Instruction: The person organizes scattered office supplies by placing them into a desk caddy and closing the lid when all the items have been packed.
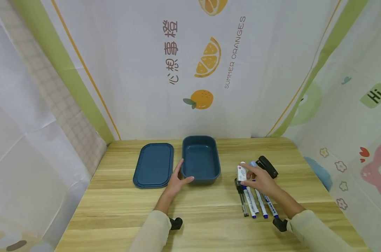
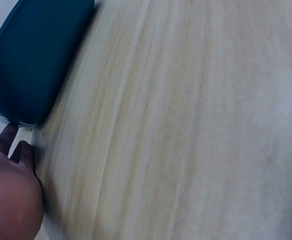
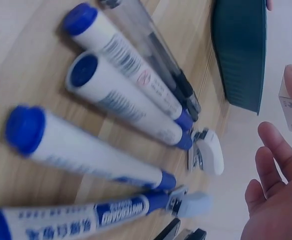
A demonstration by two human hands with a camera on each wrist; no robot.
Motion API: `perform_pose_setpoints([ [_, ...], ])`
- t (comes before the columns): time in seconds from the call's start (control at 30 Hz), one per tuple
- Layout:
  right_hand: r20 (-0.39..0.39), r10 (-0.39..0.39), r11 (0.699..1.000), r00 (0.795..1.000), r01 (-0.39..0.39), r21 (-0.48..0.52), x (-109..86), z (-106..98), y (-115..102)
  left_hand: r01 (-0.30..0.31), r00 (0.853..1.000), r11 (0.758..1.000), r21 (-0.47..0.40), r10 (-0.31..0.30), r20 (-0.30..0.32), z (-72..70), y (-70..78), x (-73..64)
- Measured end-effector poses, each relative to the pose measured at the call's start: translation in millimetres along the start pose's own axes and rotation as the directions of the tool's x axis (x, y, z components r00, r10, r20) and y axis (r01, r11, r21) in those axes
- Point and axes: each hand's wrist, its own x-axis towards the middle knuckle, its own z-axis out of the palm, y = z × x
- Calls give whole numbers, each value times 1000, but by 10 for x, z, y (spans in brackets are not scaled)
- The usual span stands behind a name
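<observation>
Small white box (image 1: pixel 241 173): in the right hand (image 1: pixel 260 178), over the right half of the table (image 1: pixel 206 218), nearer the far edge than the near part in view. Looks like thin printed card—probably light and fairly stiff, liable to dent if squeezed hard; smooth faces may slip a little. Best hold, I judge: two opposite ends, light pressure. Contents not visible.

Right hand pose: forearm comes in from the near right; thumb and a finger pinch the box at its ends, the remaining fingers bent loosely, clear of it in the wrist view.

Below the hand, toward the near side: a black pen (image 1: pixel 242 200) and four white-and-blue markers (image 3: pixel 123 110), roughly side by side. Black stapler (image 1: pixel 267 166) just beyond, toward the far right corner.

Left hand (image 1: pixel 175 182): grasps nothing firmly that I can see—thumb and fingers spread around the near left corner of the uncovered dark blue container (image 1: pixel 201 162), touching it. Flat blue lid (image 1: pixel 155 164) lies beside that, toward the table's far left corner.
</observation>
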Motion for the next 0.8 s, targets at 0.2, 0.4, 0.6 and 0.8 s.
perform_pose_setpoints([
  [0.2,19,15,999,1000,-16,52,155,125,-44,7,1000,1000,-16,-6,24,3,237,-90],
  [0.4,-12,-1,995,1000,2,102,278,246,-95,0,1000,1000,-3,0,29,34,298,-106],
  [0.6,-34,2,993,999,2,115,367,360,-184,16,1000,1000,-10,-15,27,27,278,-111],
  [0.8,-26,40,989,999,-36,142,496,484,-263,32,999,999,-23,-31,22,1,295,-134],
])
